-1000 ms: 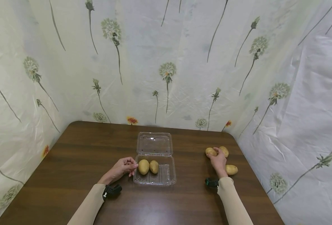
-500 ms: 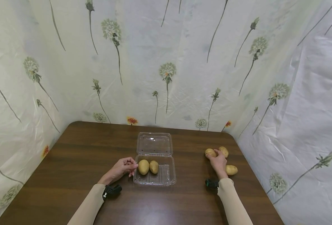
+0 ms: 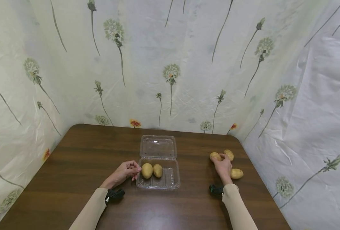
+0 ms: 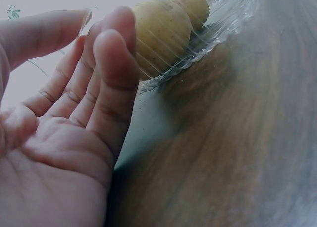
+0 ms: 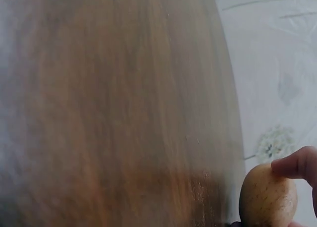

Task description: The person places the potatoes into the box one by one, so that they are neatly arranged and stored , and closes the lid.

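Note:
A clear plastic clamshell container (image 3: 172, 179) stands with its lid (image 3: 158, 147) folded back. Two potatoes, a larger one (image 3: 147, 171) and a smaller one (image 3: 157, 171), lie side by side in its left part. My left hand (image 3: 125, 172) holds the container's left rim between thumb and fingers; the left wrist view shows the thumb (image 4: 47, 33) at the clear edge. On the right of the table, my right hand (image 3: 224, 166) grips a potato (image 3: 215, 156) with thumb and fingers. The right wrist view shows that potato (image 5: 267, 197) in part, with the palm out of frame.
Two more potatoes lie by my right hand: one (image 3: 229, 155) just behind it, one (image 3: 237, 173) beside the wrist. The brown wooden table (image 3: 187, 207) meets a flower-patterned sheet (image 3: 193, 80) at its back and right edges.
My right hand keeps its grip on the potato and has shifted only very slightly. The left hand and the container have not moved.

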Demonstrator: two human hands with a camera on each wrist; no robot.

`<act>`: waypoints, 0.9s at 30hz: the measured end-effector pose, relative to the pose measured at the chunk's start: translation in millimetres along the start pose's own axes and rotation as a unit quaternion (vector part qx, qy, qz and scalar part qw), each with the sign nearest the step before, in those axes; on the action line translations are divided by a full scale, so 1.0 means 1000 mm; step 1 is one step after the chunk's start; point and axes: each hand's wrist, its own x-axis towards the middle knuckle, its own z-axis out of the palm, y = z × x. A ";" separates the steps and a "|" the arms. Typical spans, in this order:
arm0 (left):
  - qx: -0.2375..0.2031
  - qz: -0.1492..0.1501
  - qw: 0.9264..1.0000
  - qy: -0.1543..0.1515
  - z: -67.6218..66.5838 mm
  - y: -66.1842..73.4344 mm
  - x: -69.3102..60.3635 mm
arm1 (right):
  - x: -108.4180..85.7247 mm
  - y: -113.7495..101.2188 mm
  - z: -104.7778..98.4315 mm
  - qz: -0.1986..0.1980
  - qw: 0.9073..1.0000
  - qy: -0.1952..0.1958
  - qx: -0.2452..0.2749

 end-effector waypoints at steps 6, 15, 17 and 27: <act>0.004 0.002 1.000 0.001 0.001 0.001 0.000 | -0.005 -0.002 0.002 0.007 1.000 0.019 0.013; 0.004 0.002 1.000 0.002 0.001 0.001 -0.001 | -0.010 -0.005 0.005 0.011 0.999 0.037 0.024; 0.003 0.003 1.000 0.003 0.001 0.001 -0.001 | -0.012 -0.007 0.006 0.006 0.999 0.040 0.025; 0.003 0.004 1.000 0.002 0.002 0.001 0.000 | -0.023 -0.021 0.008 0.008 0.999 0.027 0.039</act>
